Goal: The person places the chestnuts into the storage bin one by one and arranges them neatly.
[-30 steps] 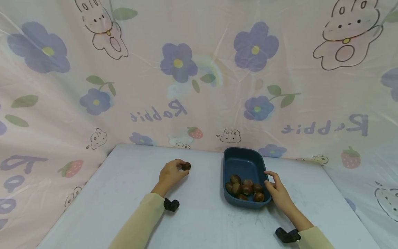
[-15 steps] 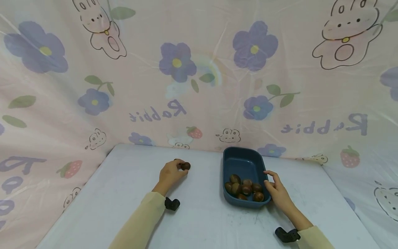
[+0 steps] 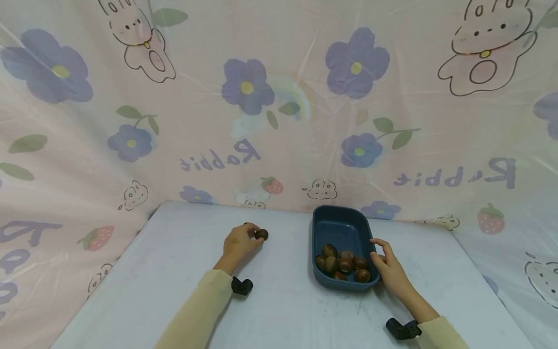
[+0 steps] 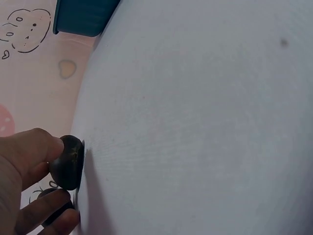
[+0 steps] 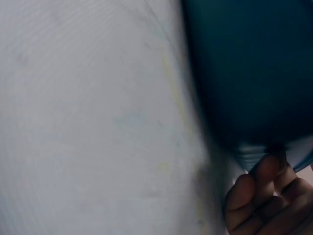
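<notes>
On the left part of the table, my left hand pinches a glossy brown chestnut between thumb and fingers. The left wrist view shows this chestnut close at the tabletop, with a second dark chestnut partly hidden behind the other fingers. My right hand grips the right rim of a deep blue rectangular box, thumb and forefinger at the edge. Curled fingers show against the box's underside edge in the right wrist view. Several chestnuts lie together in the near end of the box.
A white table carries everything. Behind it and at both sides hangs a pink curtain printed with rabbits and flowers, meeting the table's far edge. Black wrist cameras are strapped at the sleeve cuffs.
The chestnut at my left fingertips has shifted very slightly right and toward me. My right hand and the box stay in place; the head view has drifted a little.
</notes>
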The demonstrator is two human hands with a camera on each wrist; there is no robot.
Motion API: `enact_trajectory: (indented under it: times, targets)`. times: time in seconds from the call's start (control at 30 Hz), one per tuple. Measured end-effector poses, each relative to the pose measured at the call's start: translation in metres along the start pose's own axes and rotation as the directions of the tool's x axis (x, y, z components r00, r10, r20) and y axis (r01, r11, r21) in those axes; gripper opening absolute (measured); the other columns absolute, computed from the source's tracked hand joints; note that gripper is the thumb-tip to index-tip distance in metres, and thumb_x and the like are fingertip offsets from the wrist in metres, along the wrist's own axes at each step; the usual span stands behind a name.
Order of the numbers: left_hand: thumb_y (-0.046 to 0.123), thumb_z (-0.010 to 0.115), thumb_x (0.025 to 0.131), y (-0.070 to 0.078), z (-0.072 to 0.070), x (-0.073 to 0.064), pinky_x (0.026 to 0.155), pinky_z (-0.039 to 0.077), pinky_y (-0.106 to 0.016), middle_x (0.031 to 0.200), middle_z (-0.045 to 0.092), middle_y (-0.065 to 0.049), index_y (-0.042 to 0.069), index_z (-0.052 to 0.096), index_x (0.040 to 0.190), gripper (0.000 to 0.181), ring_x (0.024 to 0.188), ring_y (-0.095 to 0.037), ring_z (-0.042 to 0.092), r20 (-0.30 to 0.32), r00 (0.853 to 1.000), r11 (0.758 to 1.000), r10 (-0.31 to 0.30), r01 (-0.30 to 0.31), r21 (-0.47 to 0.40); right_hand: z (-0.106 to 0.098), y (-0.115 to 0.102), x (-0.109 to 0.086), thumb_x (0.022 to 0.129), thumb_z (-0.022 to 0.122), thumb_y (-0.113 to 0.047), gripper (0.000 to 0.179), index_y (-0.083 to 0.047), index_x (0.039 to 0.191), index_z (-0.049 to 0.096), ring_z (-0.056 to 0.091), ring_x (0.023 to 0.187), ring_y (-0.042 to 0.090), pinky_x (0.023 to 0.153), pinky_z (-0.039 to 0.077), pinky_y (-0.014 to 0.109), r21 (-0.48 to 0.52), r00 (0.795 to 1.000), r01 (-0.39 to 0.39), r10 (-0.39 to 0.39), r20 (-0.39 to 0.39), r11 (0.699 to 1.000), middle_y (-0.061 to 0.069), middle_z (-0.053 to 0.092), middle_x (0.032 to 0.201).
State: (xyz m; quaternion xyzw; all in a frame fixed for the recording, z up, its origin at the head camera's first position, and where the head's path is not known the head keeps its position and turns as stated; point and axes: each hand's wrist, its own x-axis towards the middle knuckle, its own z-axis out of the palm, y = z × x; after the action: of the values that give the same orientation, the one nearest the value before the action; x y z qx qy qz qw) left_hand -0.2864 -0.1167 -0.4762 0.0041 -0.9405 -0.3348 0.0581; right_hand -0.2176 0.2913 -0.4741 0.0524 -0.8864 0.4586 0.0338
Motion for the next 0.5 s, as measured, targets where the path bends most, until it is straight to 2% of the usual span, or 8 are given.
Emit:
enact_trajectory:
  times: [0.1,0.2,0.3,0.33,0.5]
  targets:
    - [0.036,0.076,0.079,0.0010,0.0012,0.0006,0.083,0.050,-0.043,0.108,0.072,-0.002,0.025,0.070,0.107,0.030,0.102,-0.025,0.064,0.002,1.000,1.000,-0.007,0.007,0.004,0.0001,-0.0008,-0.0002,0.105,0.037,-0.028,0.042,-0.013,0.143,0.029,0.044,0.061,0.008,0.054,0.038,0.027,-0.007,1.000,-0.005,0.005,-0.001,1.000,0.020,0.064,0.099]
    - [0.038,0.076,0.079,0.0013,0.0025,0.0011,0.082,0.051,-0.042,0.107,0.072,-0.002,0.023,0.070,0.111,0.036,0.102,-0.025,0.065,-0.007,1.000,1.000,-0.010,0.010,0.028,0.0009,-0.0013,-0.0003,0.105,0.038,-0.028,0.042,-0.013,0.143,0.029,0.042,0.058,0.007,0.053,0.038,0.026,0.000,1.000,-0.008,0.008,0.002,1.000,0.014,0.060,0.083]
    - [0.039,0.077,0.078,0.0028,0.0029,0.0013,0.081,0.051,-0.041,0.105,0.072,-0.002,0.019,0.070,0.113,0.041,0.100,-0.025,0.065,-0.020,1.000,0.998,-0.015,0.016,0.057,0.0014,-0.0016,0.0001,0.105,0.038,-0.028,0.042,-0.013,0.143,0.030,0.038,0.053,0.007,0.050,0.037,0.026,0.014,1.000,-0.011,0.011,0.005,1.000,0.008,0.053,0.074]
    - [0.039,0.077,0.078,0.0034,0.0030,0.0014,0.080,0.051,-0.041,0.105,0.072,-0.001,0.018,0.070,0.113,0.042,0.099,-0.024,0.065,-0.021,1.000,0.998,-0.015,0.016,0.065,0.0014,-0.0015,0.0001,0.105,0.038,-0.028,0.042,-0.013,0.143,0.030,0.038,0.053,0.007,0.050,0.038,0.026,0.014,1.000,-0.012,0.012,0.006,1.000,0.009,0.053,0.074]
    - [0.038,0.077,0.078,0.0052,0.0031,0.0024,0.079,0.051,-0.041,0.102,0.073,-0.001,0.017,0.071,0.108,0.038,0.097,-0.024,0.066,-0.028,0.999,0.998,-0.023,0.025,0.055,-0.0001,-0.0010,0.0003,0.105,0.038,-0.028,0.043,-0.013,0.144,0.029,0.045,0.063,0.007,0.053,0.038,0.027,0.004,1.000,-0.006,0.006,0.001,1.000,0.019,0.064,0.093]
